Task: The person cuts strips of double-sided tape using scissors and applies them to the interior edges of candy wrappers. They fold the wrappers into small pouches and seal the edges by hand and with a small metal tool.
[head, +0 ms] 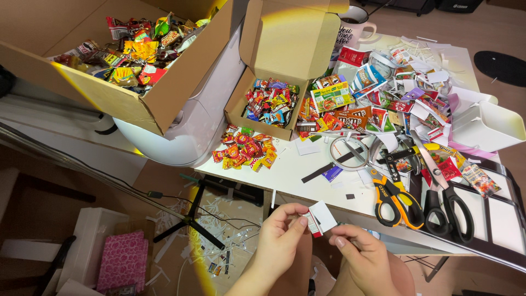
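Note:
My left hand [278, 237] and my right hand [362, 253] meet below the table's front edge. Together they pinch a small piece of white card with a red printed strip [319, 218]. My left thumb and forefinger grip its left side; my right fingertips touch its lower right corner. On the white table [307, 170] just beyond lie yellow-handled scissors [395, 197] and black-handled scissors [446, 203], both within reach of my right hand.
A small open carton of candy packets [268, 104] and a loose pile of wrappers [245, 149] sit on the table's left. A bigger cardboard box of sweets [131, 52] stands far left. Cut packaging scraps [394, 93], a tape roll [349, 153] and a white bin [485, 126] crowd the right. Paper shreds litter the floor.

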